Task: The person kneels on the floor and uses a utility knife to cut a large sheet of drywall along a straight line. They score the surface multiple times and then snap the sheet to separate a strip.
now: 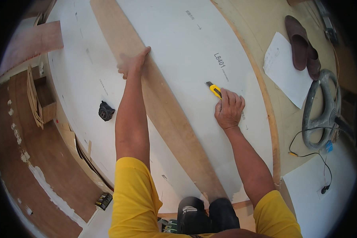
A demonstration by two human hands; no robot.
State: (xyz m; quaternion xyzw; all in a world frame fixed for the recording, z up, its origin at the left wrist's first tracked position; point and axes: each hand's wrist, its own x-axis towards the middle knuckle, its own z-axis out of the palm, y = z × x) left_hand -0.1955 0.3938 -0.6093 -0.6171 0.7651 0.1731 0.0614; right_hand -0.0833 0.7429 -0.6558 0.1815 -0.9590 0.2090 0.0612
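My left hand (133, 63) spans a long brown wooden strip (164, 107), its thumb at the right edge and its fingers curled at the left edge. The strip runs slantwise over a large white sheet (222, 123), from the far left down to my knees. To the right of the strip, my right hand (229, 108) is closed around a yellow utility knife (215, 90). The knife's dark front end points away to the upper left, close above the sheet; whether it touches cannot be seen. A black tape measure (106, 111) lies on the sheet, left of my left forearm.
A wooden edge (267, 107) borders the sheet on the right. Beyond it lie white paper (287, 65), dark slippers (297, 43), a grey steering wheel (327, 109) and a cable (305, 154). At the left are a reddish board (33, 45), a wooden box (47, 97) and brown panels (47, 150).
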